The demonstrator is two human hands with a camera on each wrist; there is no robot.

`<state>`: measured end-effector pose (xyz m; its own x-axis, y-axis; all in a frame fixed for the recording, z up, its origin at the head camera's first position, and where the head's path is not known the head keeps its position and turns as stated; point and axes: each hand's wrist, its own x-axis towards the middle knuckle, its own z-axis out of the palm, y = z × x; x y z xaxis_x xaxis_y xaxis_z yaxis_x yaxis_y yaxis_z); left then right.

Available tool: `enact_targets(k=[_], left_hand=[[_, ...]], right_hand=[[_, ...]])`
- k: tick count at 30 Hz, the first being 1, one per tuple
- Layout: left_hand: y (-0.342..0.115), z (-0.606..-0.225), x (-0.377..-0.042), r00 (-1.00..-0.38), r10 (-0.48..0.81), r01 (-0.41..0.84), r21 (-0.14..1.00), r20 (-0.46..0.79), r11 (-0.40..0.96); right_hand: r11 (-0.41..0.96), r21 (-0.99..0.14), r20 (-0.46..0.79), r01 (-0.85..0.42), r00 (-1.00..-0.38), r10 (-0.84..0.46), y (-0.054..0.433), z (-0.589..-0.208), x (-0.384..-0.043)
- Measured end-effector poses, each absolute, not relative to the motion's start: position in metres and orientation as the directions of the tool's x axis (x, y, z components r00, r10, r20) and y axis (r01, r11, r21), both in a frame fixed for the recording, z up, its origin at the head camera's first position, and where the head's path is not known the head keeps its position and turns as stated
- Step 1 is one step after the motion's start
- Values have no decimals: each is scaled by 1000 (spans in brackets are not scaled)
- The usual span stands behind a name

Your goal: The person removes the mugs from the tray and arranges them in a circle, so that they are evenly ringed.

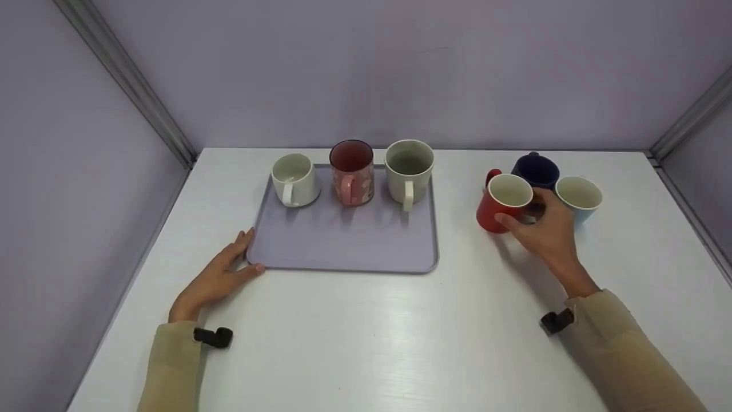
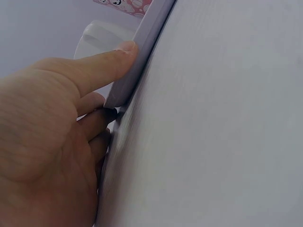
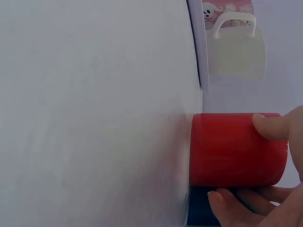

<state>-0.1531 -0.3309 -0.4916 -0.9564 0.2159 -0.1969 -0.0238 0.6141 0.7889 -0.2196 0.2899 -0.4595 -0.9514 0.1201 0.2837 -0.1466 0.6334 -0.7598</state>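
My right hand (image 1: 543, 229) holds a red mug (image 3: 232, 149) with a white inside, thumb on its near side and fingers round its right side. The mug stands upright at the table surface, its red handle pointing to the back. A dark blue mug (image 1: 534, 166) is right behind it, and a light blue mug (image 1: 580, 197) with a pale inside stands to the right of my fingers. My left hand (image 1: 220, 277) holds the near left corner of a grey-purple tray (image 1: 343, 246), the thumb on its front rim and the fingers along its left side.
On the tray's back half stand a short white mug (image 1: 297, 186), a pink patterned mug (image 1: 354, 180) and a taller cream mug (image 1: 409, 171), handles facing me. Behind the white table (image 1: 354, 343) rises a pale wall (image 1: 320, 74), with side walls left and right.
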Motion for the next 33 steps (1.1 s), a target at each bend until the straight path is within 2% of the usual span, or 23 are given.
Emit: enact_targets(k=[9, 15, 19, 24, 27, 33], left_hand=[[-332, -491, -155, -956, 215, -28, 793, -199, 608], [-332, -493, -156, -957, 220, -12, 787, -188, 617], [-332, -495, -156, -957, 218, -17, 789, -190, 615], [-331, -495, -154, -958, 214, -18, 788, -189, 616], [-330, -494, -154, -959, 212, -19, 783, -191, 621], [-330, -492, -154, -958, 204, -34, 784, -202, 620]], right_hand=[[676, -684, 474, -275, -872, 125, 274, -435, -217], [681, -609, 586, -407, -809, 40, 239, -426, -226], [649, -642, 515, -408, -856, -29, 207, -431, -230], [565, -751, 329, -341, -936, -127, 162, -445, -238], [493, -821, 233, -288, -957, -172, 140, -454, -243], [357, -922, 98, -149, -983, -156, 116, -465, -250]])
